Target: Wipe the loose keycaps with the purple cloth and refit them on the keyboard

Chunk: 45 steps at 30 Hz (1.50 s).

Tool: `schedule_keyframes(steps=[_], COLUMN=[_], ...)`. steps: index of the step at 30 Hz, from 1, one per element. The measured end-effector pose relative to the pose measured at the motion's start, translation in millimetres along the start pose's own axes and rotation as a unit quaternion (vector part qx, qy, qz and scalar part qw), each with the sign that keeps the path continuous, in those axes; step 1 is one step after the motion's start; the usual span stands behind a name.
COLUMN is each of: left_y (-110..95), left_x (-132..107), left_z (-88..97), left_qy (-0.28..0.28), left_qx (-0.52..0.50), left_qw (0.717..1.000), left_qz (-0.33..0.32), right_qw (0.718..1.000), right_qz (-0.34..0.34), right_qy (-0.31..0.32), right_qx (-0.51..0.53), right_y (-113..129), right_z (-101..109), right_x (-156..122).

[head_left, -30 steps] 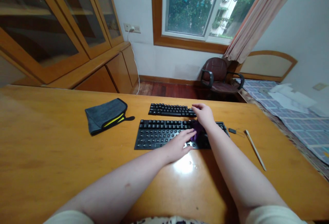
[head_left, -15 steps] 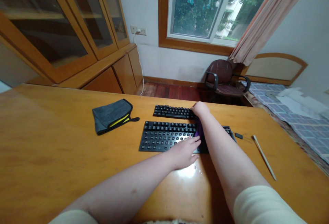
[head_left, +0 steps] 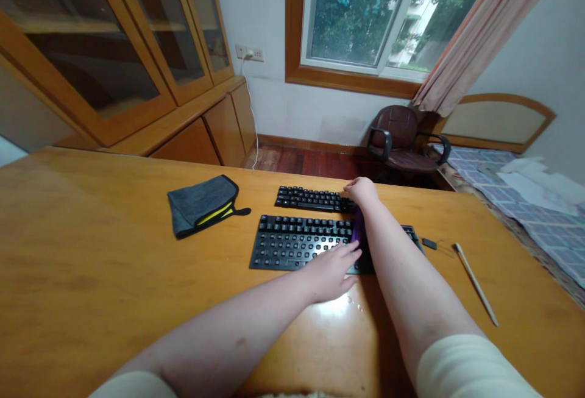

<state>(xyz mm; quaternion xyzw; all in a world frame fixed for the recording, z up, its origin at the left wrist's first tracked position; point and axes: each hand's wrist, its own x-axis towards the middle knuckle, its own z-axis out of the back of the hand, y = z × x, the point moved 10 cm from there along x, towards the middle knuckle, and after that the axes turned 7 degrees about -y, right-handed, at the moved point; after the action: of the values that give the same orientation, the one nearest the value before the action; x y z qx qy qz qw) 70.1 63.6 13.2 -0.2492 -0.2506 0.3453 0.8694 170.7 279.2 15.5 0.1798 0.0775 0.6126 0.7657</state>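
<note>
A black keyboard [head_left: 286,245] lies on the desk, with keycaps on its upper rows and bare switches over much of its lower part. My left hand [head_left: 331,273] rests on its front edge, fingers stretched out and holding nothing. Behind the keyboard, loose black keycaps [head_left: 311,199] sit grouped in rows. At their right end is my right hand [head_left: 363,192], fingers bent together; whatever they pinch is hidden. Something purple [head_left: 357,227] shows between my left fingertips and my right forearm, mostly covered. My right arm hides part of the keyboard's right side.
A folded grey cloth [head_left: 201,203] with yellow lining lies to the left. On the right are a small black piece [head_left: 429,244] with thin wires and a pale stick [head_left: 476,285]. Water drops [head_left: 351,302] dot the desk [head_left: 114,276] near my left hand.
My right hand has risen slightly from the right end of the loose keycaps. My left hand stays on the keyboard. The whole view has shifted a little.
</note>
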Motion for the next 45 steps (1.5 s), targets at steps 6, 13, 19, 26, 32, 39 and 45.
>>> schedule_keyframes(steps=[6,13,19,26,32,39,45], left_y=[-10,5,16,16,35,44,53], left_x=[0,0,-3,-1,-3,-7,-9], left_z=[4.3,37.8,54.4,53.9,56.7,55.9,52.8], left_qy=[-0.02,-0.157,-0.229,-0.23,-0.257,-0.284,-0.306], left_qx=[-0.022,-0.084,-0.128,-0.121,-0.157,-0.212,-0.248], left_qw=[0.999,0.984,0.964,0.965,0.949,0.928,0.908], left_qz=[-0.045,0.017,0.041,0.028,0.096,0.119,0.142], right_qw=[0.991,0.938,0.906,0.911,0.913,0.846,0.777], right_qz=[0.006,-0.007,-0.052,-0.026,-0.002,-0.011,-0.063], right_qy=[-0.074,-0.033,0.009,0.034,-0.015,0.01,-0.013], right_qx=[0.111,0.345,0.419,0.41,0.408,0.532,0.626], right_y=[3,-1,-26,-24,-31,-23,-28], right_z=[53,78,48,36,45,38,30], right_x=[-34,-118,-176,-187,-182,-182,-182])
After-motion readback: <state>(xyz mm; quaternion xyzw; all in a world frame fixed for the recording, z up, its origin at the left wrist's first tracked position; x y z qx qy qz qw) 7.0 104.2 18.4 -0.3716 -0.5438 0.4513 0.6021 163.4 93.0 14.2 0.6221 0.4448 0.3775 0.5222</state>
